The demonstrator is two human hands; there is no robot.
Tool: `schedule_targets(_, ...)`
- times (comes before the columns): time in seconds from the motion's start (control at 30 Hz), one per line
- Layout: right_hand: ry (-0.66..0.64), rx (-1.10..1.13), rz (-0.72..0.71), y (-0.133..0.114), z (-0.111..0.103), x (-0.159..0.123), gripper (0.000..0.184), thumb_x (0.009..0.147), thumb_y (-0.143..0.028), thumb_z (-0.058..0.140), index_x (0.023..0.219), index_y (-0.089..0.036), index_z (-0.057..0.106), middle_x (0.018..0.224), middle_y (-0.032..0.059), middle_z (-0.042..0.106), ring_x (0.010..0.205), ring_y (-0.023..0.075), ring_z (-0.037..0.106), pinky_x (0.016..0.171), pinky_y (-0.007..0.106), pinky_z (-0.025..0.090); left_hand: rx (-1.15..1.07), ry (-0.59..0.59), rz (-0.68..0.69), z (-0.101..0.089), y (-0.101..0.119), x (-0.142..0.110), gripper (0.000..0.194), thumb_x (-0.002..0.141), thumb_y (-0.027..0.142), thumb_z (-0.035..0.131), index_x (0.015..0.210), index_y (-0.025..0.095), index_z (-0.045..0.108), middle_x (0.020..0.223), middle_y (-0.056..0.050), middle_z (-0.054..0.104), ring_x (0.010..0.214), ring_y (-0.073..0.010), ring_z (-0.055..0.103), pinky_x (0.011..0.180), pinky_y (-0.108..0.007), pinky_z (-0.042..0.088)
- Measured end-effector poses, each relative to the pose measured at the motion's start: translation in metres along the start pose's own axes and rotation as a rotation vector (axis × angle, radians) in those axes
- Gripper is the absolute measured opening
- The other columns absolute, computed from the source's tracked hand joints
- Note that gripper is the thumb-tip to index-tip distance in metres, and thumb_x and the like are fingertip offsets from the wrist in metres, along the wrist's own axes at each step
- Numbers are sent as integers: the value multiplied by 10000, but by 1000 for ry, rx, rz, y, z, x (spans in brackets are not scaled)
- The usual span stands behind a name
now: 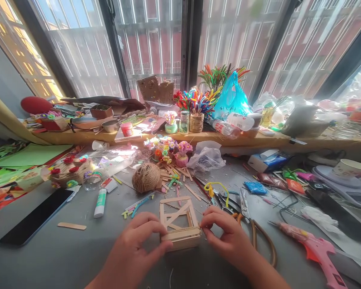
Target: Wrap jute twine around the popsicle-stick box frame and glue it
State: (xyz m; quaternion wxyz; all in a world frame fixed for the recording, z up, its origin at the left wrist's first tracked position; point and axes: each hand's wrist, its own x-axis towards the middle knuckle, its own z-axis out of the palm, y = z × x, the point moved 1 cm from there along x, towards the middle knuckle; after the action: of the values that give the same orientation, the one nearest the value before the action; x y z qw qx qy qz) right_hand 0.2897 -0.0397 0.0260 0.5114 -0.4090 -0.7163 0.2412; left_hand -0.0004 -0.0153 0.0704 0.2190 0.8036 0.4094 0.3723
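Wooden frame point(183, 233), flat craft sticks, sitting on the grey table point(78, 261) dead in front of the person. Long axis runs away from them toward the window, leaning a touch left; the boxy end is nearest, and the open end with the slanted brace points at the window. Left hand point(135, 247) is half curled, thumb and finger pinching the box's left end. Right hand point(228, 233) has its fingertips nearly together at the right corner; can't tell if they grip the wood or something thin.

Room-wise, left is best: bare tabletop out to a loose stick point(71, 226) and a phone point(37, 216). Right is tight, with scissors point(244, 204) just past the hand. Far side's cramped too: scattered sticks, then a twine ball point(146, 177).
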Motion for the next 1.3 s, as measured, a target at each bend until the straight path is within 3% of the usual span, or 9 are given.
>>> schedule_targets(0.2,0,3,-1,0,-1,1,253,872,-35,637,914,-264,735,822,14,681,793,222,691,696,287,560,42,34,-57,-1,7,-5,564,980,450,794,1531,437,674,1255,-33,817,1019,-263,782,868,-330,699)
schedule_targets(0.33,-7,9,8,-2,-1,2,252,883,-34,643,917,-264,740,845,21,692,797,220,695,690,282,558,-28,133,-98,-12,2,5,244,996,545,795,1013,306,846,1141,-62,846,1033,-285,817,853,-347,704)
schedule_targets(0.43,-3,5,-2,-2,-1,2,266,870,-21,640,919,-264,734,838,13,677,788,211,686,694,276,553,-123,168,-64,-21,-3,18,392,1024,532,783,741,261,764,883,-40,830,920,-263,823,870,-370,706)
schedule_targets(0.6,7,-6,-18,-1,0,3,277,852,-7,631,913,-260,727,822,0,652,758,194,664,697,270,544,-86,71,158,-18,12,36,317,1061,347,759,757,258,742,830,-15,843,973,-257,821,919,-389,690)
schedule_targets(0.73,3,-15,-27,-3,1,4,269,876,-9,627,926,-256,722,829,2,660,762,190,658,690,265,535,49,-153,333,4,36,49,118,1068,320,731,990,266,803,1218,-76,865,1252,-302,768,1132,-489,606)
schedule_targets(0.77,2,-18,-31,-4,1,4,264,882,-11,626,924,-254,720,827,2,660,763,190,657,690,265,535,115,-216,310,10,41,53,196,1012,385,807,1172,272,807,1403,-112,805,1368,-355,712,1186,-556,568)
schedule_targets(0.87,5,-30,-45,-4,2,3,246,904,-26,635,938,-251,728,832,4,666,766,190,662,696,269,542,324,-394,152,24,50,62,973,752,462,1015,1608,262,597,1703,-211,554,1540,-507,541,1240,-741,458)
schedule_targets(0.93,15,-39,-54,-2,2,2,251,921,-36,645,993,-257,737,850,7,693,778,194,679,719,279,558,389,-455,86,29,50,63,985,754,385,1005,1630,250,575,1690,-220,564,1532,-514,545,1241,-763,437)
schedule_targets(1.3,-39,-101,-193,-15,2,5,349,1033,-55,605,1278,-293,674,1127,84,783,1026,252,735,942,395,599,235,-113,111,28,9,21,997,812,209,887,1683,406,445,1720,-85,519,1571,-415,517,1272,-581,493)
